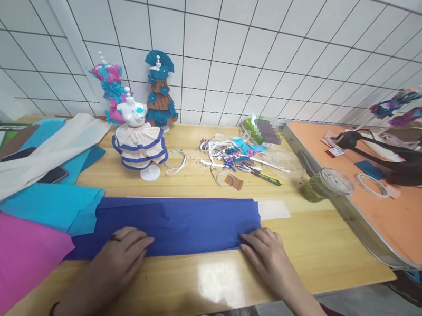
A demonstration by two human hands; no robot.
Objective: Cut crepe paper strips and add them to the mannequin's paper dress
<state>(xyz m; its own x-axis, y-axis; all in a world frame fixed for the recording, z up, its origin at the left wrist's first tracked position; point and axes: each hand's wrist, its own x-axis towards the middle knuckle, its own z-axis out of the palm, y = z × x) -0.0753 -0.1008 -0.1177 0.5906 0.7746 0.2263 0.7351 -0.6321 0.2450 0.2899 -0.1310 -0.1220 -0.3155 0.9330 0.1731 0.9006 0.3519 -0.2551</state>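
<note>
A long folded strip of dark blue crepe paper [201, 220] lies across the wooden table in front of me. My left hand [121, 253] rests on its near edge, left of the middle, with its fingers extended and slightly bent. At the strip's right end, my right hand [266, 252] touches the near corner with outstretched fingertips. Under that end shows a piece of pale paper [275, 210]. A sheet of light blue paper [55, 203] overlaps the strip's left end, next to a pink sheet [3, 258].
Behind the strip stands a mannequin in a white dress with blue bands [138, 146]. Two more decorated figures, one with a teal fan [160, 62], stand by the wall. Paper scraps [231, 153], a cutter knife [266, 178] and a lidded jar [316, 185] lie rightward. An orange table [397, 219] adjoins.
</note>
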